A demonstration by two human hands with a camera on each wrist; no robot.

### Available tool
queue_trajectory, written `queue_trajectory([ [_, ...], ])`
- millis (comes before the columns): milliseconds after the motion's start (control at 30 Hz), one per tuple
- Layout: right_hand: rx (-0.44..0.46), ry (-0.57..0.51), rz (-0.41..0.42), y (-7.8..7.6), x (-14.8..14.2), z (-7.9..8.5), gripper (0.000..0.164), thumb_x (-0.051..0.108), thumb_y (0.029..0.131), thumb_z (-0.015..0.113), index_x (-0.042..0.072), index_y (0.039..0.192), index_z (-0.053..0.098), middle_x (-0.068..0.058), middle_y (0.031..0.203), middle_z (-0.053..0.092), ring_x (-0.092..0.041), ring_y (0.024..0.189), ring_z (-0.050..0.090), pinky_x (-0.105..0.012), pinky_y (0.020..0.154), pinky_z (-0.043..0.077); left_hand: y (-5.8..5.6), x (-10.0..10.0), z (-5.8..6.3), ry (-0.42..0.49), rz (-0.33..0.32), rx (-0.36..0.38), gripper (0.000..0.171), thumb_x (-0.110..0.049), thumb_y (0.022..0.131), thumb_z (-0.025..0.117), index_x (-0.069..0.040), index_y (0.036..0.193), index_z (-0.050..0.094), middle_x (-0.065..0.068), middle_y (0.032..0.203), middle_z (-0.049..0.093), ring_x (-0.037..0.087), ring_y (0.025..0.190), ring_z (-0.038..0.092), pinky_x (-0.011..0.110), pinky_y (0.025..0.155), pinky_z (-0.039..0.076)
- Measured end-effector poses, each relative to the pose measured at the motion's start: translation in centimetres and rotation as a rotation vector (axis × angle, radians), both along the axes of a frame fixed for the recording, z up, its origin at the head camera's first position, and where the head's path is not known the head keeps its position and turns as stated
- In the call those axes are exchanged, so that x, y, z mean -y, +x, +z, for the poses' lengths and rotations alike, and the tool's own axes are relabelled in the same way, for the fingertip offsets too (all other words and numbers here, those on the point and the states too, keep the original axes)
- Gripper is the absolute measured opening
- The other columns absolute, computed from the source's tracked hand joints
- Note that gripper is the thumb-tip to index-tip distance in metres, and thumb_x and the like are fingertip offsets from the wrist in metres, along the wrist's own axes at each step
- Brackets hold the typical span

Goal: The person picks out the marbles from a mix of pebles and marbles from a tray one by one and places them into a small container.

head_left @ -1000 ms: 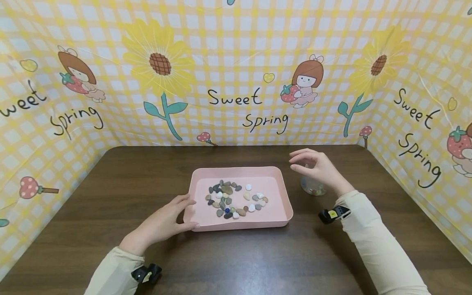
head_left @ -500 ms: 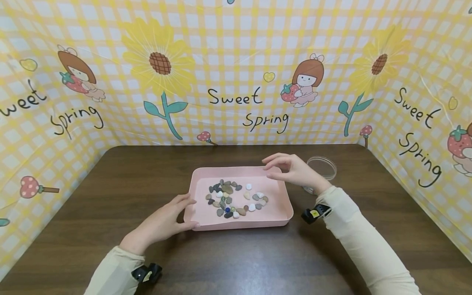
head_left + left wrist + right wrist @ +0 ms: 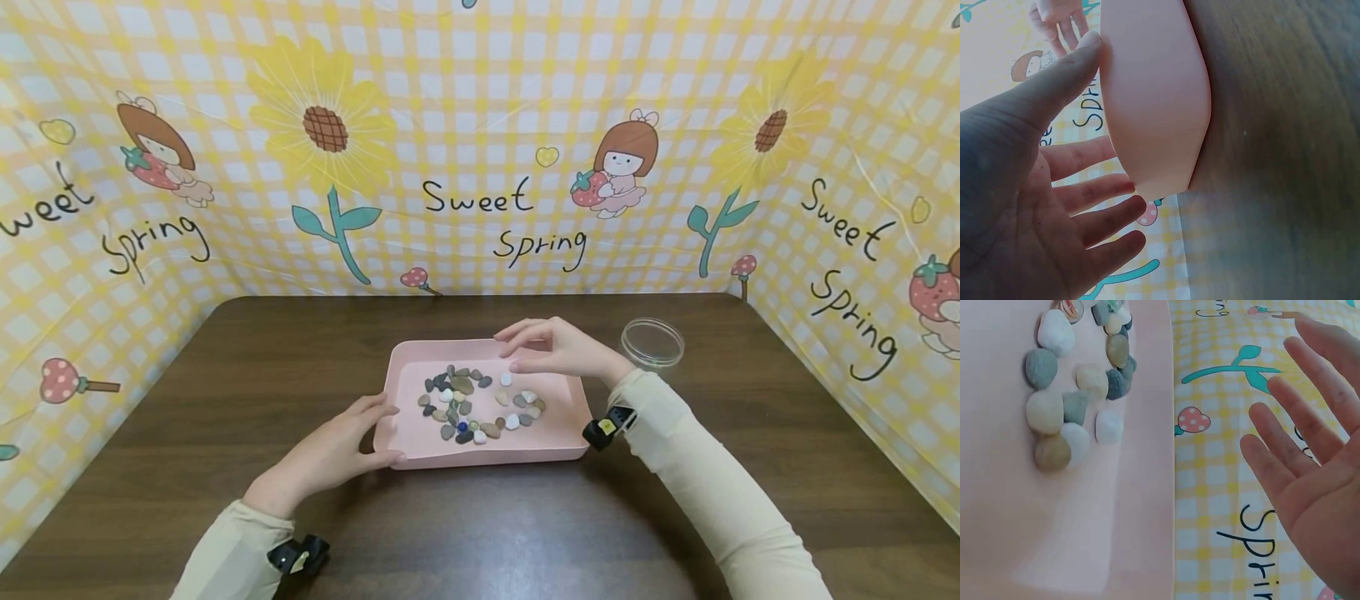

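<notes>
A shallow pink tray (image 3: 491, 457) lies on the table, holding several grey, white and tan pebbles (image 3: 462, 386). Among them show a dark blue marble (image 3: 462, 427) and a swirled glass marble (image 3: 1071, 309). At the tray's left end my left hand (image 3: 326, 446) touches the rim with thumb and fingertips spread along it, fingers fairly straight. Over the tray's back right part my right hand (image 3: 558, 348) hovers with loosely bent fingers. Nothing shows between those fingers in the right wrist view, where the palm (image 3: 1329, 506) is seen above the rim.
To the right of the tray stands a clear round jar (image 3: 652, 342), its lower part hidden behind the right wrist. The brown wooden table (image 3: 480, 533) meets a yellow checked cloth (image 3: 480, 150) at the back and sides.
My right hand has moved left from above the clear jar to above the tray, uncovering the jar's rim. My left hand, the tray and the pebbles have stayed put.
</notes>
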State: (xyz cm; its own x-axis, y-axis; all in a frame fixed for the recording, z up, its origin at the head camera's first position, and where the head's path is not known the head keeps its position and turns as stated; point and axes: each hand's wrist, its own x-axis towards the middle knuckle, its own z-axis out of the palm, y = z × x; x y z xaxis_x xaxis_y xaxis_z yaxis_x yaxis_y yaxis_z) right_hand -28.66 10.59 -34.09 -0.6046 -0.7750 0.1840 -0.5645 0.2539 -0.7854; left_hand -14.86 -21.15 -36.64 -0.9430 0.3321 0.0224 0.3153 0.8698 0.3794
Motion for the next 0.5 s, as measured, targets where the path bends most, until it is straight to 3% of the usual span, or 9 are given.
queue_trajectory([
  [233, 0.060, 0.057, 0.087, -0.9, 1.4, -0.7, 0.027, 0.010, 0.083, 0.070, -0.004, 0.105, 0.067, -0.019, 0.134, 0.053, -0.026, 0.129, 0.047, -0.041, 0.111, 0.033, 0.0, 0.0, -0.1, 0.004, 0.002, -0.009, 0.065, -0.042, 0.080, 0.070, -0.001, 0.127, 0.054, 0.025, 0.141, 0.042, 0.040, 0.123, 0.049, 0.052, 0.098, 0.042],
  [500, 0.108, 0.177, 0.139, -1.3, 2.4, -1.1, 0.023, 0.015, 0.083, 0.070, 0.001, 0.101, 0.070, -0.011, 0.134, 0.055, -0.021, 0.128, 0.047, -0.043, 0.109, 0.035, 0.1, 0.0, -0.1, 0.004, 0.000, -0.018, 0.064, -0.041, 0.080, 0.070, -0.001, 0.126, 0.054, 0.025, 0.140, 0.043, 0.040, 0.122, 0.050, 0.051, 0.097, 0.043],
])
